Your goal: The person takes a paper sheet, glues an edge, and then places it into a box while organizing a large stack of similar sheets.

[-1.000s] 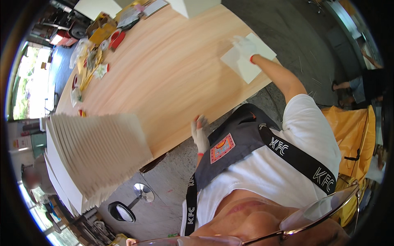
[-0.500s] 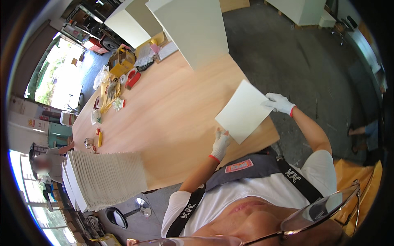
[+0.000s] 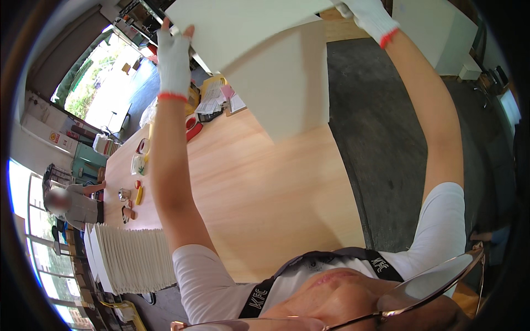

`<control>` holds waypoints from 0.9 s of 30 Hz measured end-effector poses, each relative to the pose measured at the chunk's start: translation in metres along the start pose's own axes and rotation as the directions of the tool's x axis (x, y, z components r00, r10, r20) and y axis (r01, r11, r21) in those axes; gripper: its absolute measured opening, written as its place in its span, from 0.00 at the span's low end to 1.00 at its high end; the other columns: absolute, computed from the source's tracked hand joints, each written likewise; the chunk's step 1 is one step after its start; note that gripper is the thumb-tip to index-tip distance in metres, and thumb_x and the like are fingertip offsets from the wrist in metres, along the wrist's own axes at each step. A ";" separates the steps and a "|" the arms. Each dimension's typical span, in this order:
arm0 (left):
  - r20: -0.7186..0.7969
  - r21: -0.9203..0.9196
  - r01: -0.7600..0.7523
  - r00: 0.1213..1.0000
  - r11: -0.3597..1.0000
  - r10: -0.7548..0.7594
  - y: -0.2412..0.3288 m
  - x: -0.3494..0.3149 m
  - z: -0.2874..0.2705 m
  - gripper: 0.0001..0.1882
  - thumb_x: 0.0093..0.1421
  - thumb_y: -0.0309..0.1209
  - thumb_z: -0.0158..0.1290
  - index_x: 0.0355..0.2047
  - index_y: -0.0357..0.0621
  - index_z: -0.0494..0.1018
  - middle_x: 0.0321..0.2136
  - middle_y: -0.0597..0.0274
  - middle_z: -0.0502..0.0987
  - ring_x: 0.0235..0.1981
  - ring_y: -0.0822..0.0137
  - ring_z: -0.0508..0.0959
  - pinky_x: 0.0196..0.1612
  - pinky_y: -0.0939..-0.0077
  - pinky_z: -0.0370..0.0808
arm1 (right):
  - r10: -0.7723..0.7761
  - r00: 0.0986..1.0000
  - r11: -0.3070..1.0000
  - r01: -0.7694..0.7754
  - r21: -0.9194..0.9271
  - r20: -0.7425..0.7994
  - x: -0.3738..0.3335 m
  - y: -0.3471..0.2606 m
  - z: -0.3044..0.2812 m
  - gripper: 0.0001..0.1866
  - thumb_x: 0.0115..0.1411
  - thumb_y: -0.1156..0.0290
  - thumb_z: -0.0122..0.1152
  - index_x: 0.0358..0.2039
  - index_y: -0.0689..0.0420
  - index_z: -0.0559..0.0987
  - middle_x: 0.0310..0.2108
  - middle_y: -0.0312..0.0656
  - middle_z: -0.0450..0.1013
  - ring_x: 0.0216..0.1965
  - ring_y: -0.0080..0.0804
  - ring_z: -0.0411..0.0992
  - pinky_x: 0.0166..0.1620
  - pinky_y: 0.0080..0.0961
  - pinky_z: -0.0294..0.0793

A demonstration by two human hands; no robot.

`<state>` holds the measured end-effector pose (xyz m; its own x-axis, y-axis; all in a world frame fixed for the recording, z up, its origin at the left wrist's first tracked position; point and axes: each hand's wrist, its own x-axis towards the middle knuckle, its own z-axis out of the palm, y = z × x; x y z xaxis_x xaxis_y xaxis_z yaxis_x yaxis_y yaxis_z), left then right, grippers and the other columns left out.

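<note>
Both my hands, in white gloves with red cuffs, are raised at the far end of the wooden table. Between them is a white sheet (image 3: 243,27), like a board, partly cut off by the top of the view. My left hand (image 3: 174,63) grips its left edge, bare fingertips showing. My right hand (image 3: 367,19) is curled at the sheet's right edge, its fingertips partly hidden. Below the sheet, a tall white stack (image 3: 298,83) stands on the table and carries a shadow near its top.
Another stack of white sheets (image 3: 132,256) stands at the near left. Papers (image 3: 212,99), a tape roll (image 3: 193,127), a metal cup (image 3: 124,194) and a yellow tool (image 3: 139,195) lie along the table's (image 3: 276,204) left side. A person (image 3: 74,204) stands beyond the left edge.
Both hands have moved from the near right of the table up to the far stack, carrying the white sheet. My arms are now stretched forward, and the view has shifted.
</note>
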<state>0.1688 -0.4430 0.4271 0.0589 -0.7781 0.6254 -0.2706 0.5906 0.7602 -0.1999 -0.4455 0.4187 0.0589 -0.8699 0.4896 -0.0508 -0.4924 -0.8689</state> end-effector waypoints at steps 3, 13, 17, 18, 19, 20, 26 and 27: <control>-0.039 0.343 0.102 0.995 0.934 -0.095 -0.033 0.052 -0.002 0.36 0.58 0.33 0.56 0.64 0.36 0.57 0.31 0.59 0.79 0.29 0.73 0.78 0.33 0.78 0.75 | 0.095 0.995 0.982 -0.097 -0.164 -0.022 0.046 0.026 0.012 0.18 0.55 0.52 0.70 0.32 0.55 0.79 0.21 0.31 0.70 0.19 0.17 0.63 0.22 0.20 0.61; -0.084 0.136 0.181 0.982 0.974 -0.171 -0.184 0.036 -0.026 0.27 0.61 0.40 0.49 0.59 0.43 0.66 0.49 0.53 0.78 0.45 0.63 0.79 0.47 0.69 0.75 | 0.359 0.902 0.924 -0.379 -0.041 -0.240 0.049 0.122 -0.026 0.34 0.61 0.33 0.48 0.45 0.53 0.77 0.30 0.35 0.74 0.34 0.30 0.69 0.43 0.30 0.67; -0.221 -0.184 0.387 0.879 0.903 -0.422 -0.291 -0.057 0.013 0.27 0.61 0.40 0.48 0.59 0.43 0.65 0.50 0.54 0.77 0.46 0.63 0.78 0.47 0.68 0.75 | 0.557 0.808 0.813 -0.483 0.325 -0.192 0.013 0.232 -0.005 0.33 0.63 0.34 0.46 0.47 0.52 0.76 0.33 0.35 0.74 0.37 0.30 0.70 0.47 0.31 0.66; -0.232 -0.249 0.452 0.831 0.856 -0.506 -0.315 -0.083 0.027 0.27 0.61 0.40 0.48 0.59 0.43 0.65 0.50 0.54 0.77 0.46 0.63 0.78 0.48 0.68 0.75 | 0.595 0.784 0.780 -0.509 0.364 -0.178 0.000 0.261 0.008 0.33 0.63 0.34 0.46 0.47 0.52 0.76 0.33 0.35 0.74 0.37 0.30 0.70 0.47 0.31 0.66; -0.239 -0.296 0.494 0.790 0.817 -0.565 -0.336 -0.107 0.037 0.27 0.62 0.40 0.48 0.59 0.43 0.65 0.50 0.54 0.77 0.46 0.63 0.78 0.48 0.68 0.75 | 0.629 0.760 0.748 -0.533 0.396 -0.166 -0.012 0.290 0.024 0.33 0.63 0.35 0.46 0.47 0.52 0.76 0.33 0.35 0.74 0.37 0.30 0.70 0.47 0.31 0.66; -0.207 -0.343 0.553 0.744 0.759 -0.635 -0.361 -0.125 0.056 0.27 0.62 0.40 0.48 0.59 0.42 0.65 0.50 0.54 0.77 0.46 0.63 0.78 0.48 0.68 0.75 | 0.665 0.724 0.718 -0.552 0.424 -0.183 -0.025 0.320 0.031 0.33 0.63 0.35 0.46 0.47 0.52 0.76 0.33 0.35 0.74 0.37 0.30 0.70 0.47 0.31 0.66; -0.150 -0.466 0.720 0.508 0.514 -0.848 -0.444 -0.203 0.095 0.27 0.62 0.40 0.47 0.59 0.42 0.65 0.51 0.54 0.76 0.47 0.63 0.77 0.49 0.67 0.74 | 0.745 0.640 0.633 -0.588 0.504 -0.190 -0.055 0.426 0.079 0.32 0.63 0.36 0.46 0.48 0.53 0.76 0.35 0.36 0.75 0.38 0.29 0.70 0.47 0.31 0.67; -0.144 -0.468 0.729 0.495 0.499 -0.857 -0.450 -0.209 0.097 0.26 0.63 0.40 0.47 0.59 0.42 0.65 0.51 0.54 0.76 0.47 0.63 0.77 0.49 0.67 0.74 | 0.745 0.639 0.632 -0.587 0.507 -0.189 -0.058 0.434 0.083 0.32 0.63 0.36 0.46 0.48 0.53 0.76 0.35 0.36 0.75 0.38 0.29 0.70 0.47 0.30 0.67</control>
<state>0.1855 -0.5669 -0.0632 0.3992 -0.8603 -0.3171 0.3576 -0.1724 0.9178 -0.1428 -0.6071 0.0072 -0.1888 -0.9281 -0.3209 0.4388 0.2127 -0.8731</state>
